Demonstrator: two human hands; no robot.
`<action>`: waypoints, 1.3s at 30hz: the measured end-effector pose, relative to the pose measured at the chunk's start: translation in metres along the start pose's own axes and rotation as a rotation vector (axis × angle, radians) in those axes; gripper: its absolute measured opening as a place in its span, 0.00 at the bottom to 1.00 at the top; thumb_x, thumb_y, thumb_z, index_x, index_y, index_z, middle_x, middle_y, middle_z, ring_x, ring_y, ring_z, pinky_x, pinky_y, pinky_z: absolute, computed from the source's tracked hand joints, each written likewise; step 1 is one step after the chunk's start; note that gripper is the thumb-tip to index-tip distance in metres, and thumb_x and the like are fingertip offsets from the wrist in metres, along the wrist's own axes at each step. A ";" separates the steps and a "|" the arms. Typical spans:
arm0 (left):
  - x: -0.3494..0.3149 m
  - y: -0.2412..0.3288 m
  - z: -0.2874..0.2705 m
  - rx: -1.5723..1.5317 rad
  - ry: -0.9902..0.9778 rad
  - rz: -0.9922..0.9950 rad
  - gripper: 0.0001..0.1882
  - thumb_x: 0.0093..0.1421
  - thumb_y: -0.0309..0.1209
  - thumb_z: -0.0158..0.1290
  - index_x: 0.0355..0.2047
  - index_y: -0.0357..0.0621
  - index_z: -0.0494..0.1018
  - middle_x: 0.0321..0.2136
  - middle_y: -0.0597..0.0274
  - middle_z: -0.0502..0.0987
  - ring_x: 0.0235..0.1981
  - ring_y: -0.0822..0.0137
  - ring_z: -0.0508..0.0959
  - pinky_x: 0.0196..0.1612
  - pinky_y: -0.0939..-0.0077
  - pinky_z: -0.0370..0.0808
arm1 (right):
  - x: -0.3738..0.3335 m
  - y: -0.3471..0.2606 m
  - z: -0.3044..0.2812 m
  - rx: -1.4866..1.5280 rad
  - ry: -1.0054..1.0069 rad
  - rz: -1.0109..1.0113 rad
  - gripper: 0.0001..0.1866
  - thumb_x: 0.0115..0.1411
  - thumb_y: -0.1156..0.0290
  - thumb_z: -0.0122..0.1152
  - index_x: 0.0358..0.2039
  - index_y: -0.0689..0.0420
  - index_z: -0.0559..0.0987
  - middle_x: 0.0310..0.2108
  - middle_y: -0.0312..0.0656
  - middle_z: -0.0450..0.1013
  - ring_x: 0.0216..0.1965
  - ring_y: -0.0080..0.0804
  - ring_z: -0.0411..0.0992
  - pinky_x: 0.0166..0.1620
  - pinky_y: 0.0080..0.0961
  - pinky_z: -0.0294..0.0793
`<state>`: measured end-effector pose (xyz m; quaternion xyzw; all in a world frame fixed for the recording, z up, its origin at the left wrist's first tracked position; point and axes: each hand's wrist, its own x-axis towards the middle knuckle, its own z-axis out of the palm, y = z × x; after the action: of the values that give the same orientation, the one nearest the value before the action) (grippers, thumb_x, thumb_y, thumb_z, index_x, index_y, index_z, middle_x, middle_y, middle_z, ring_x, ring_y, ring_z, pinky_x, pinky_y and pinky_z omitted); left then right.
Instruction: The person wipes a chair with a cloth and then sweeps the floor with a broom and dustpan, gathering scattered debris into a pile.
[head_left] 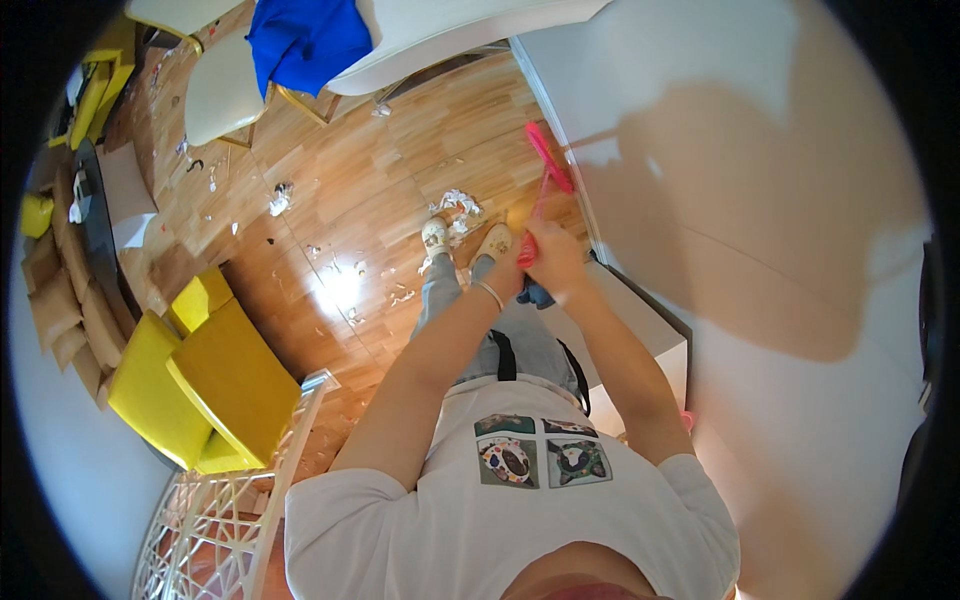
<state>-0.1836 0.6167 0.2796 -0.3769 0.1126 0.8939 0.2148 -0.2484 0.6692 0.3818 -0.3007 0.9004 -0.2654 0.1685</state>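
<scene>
A pink broom (pixel 549 160) reaches away from me, its long flat head low by the wall's foot. Its handle ends in a pink grip between my hands, in front of my waist. My right hand (pixel 555 262) is closed round the handle. Beside it, my left hand (pixel 508 277), with a band at the wrist, is closed on the same grip, its fingers partly hidden. Just beyond my light shoes (pixel 436 236) lies a heap of white paper scraps (pixel 458 203). A dark blue thing (pixel 536 294) shows below my hands; its kind is unclear.
White wall (pixel 740 200) runs along my right, with a pale cabinet (pixel 625 318) against it. Yellow chairs (pixel 235 370) and a lattice screen (pixel 215 520) stand left. Pale chairs (pixel 215 90) and a blue cloth (pixel 308 45) are ahead. Litter (pixel 281 198) dots the wooden floor.
</scene>
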 end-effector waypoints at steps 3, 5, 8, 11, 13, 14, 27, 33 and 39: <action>-0.028 0.026 -0.020 -0.222 -0.062 -0.032 0.26 0.59 0.58 0.42 0.40 0.47 0.71 0.37 0.55 0.76 0.38 0.61 0.75 0.41 0.69 0.73 | -0.004 -0.024 0.013 0.016 -0.142 -0.055 0.09 0.49 0.66 0.60 0.27 0.56 0.71 0.23 0.49 0.72 0.28 0.48 0.72 0.30 0.41 0.70; -0.043 0.036 -0.028 -0.316 -0.082 -0.002 0.25 0.60 0.56 0.43 0.38 0.48 0.71 0.35 0.54 0.77 0.36 0.60 0.76 0.40 0.68 0.73 | -0.012 -0.048 0.017 0.067 -0.188 -0.124 0.08 0.48 0.67 0.60 0.28 0.54 0.73 0.24 0.47 0.72 0.29 0.46 0.73 0.30 0.38 0.70; -0.059 0.048 -0.046 -0.439 -0.064 0.093 0.20 0.60 0.51 0.44 0.34 0.46 0.70 0.31 0.52 0.76 0.33 0.59 0.76 0.38 0.66 0.74 | -0.011 -0.089 0.023 0.222 -0.177 -0.110 0.11 0.48 0.66 0.61 0.31 0.57 0.73 0.26 0.48 0.73 0.29 0.48 0.73 0.31 0.38 0.71; -0.070 0.063 -0.047 -0.500 0.028 0.209 0.15 0.59 0.44 0.44 0.31 0.45 0.68 0.27 0.53 0.75 0.29 0.58 0.76 0.36 0.64 0.75 | -0.004 -0.097 0.031 0.356 -0.062 -0.133 0.12 0.49 0.69 0.62 0.33 0.59 0.75 0.27 0.47 0.74 0.29 0.43 0.74 0.32 0.33 0.72; -0.082 0.079 -0.029 -0.457 0.205 0.281 0.11 0.58 0.39 0.44 0.30 0.44 0.68 0.26 0.55 0.75 0.29 0.58 0.75 0.36 0.64 0.75 | -0.001 -0.100 0.032 0.463 0.018 -0.087 0.11 0.50 0.72 0.62 0.34 0.60 0.76 0.28 0.46 0.75 0.30 0.38 0.75 0.34 0.28 0.73; -0.082 0.084 -0.027 -0.458 0.211 0.281 0.11 0.58 0.38 0.44 0.30 0.44 0.68 0.26 0.56 0.74 0.28 0.59 0.75 0.36 0.64 0.74 | 0.002 -0.102 0.027 0.533 0.048 -0.052 0.10 0.50 0.74 0.62 0.35 0.60 0.77 0.29 0.45 0.75 0.30 0.35 0.75 0.35 0.26 0.73; -0.041 0.166 0.026 -0.457 -0.282 0.010 0.15 0.58 0.45 0.46 0.23 0.49 0.69 0.20 0.62 0.74 0.22 0.63 0.74 0.31 0.69 0.73 | 0.081 -0.115 0.000 0.063 0.081 -0.154 0.09 0.51 0.73 0.61 0.35 0.57 0.77 0.32 0.49 0.75 0.34 0.45 0.74 0.37 0.31 0.73; -0.040 0.207 -0.018 -0.482 -0.197 0.100 0.16 0.56 0.46 0.47 0.19 0.49 0.67 0.16 0.62 0.73 0.15 0.63 0.72 0.23 0.67 0.72 | 0.124 -0.119 0.059 0.036 0.075 -0.135 0.09 0.50 0.66 0.62 0.32 0.52 0.77 0.32 0.46 0.74 0.34 0.48 0.73 0.35 0.37 0.73; -0.102 0.246 -0.093 -0.471 -0.035 0.297 0.13 0.56 0.42 0.49 0.20 0.50 0.67 0.15 0.64 0.72 0.15 0.65 0.72 0.22 0.70 0.71 | 0.136 -0.212 0.099 0.031 -0.103 -0.147 0.10 0.52 0.61 0.60 0.31 0.51 0.76 0.28 0.46 0.73 0.31 0.48 0.72 0.32 0.38 0.71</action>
<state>-0.1773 0.3350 0.2994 -0.3805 -0.0480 0.9235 -0.0101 -0.2104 0.4018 0.4054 -0.3766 0.8618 -0.2751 0.1995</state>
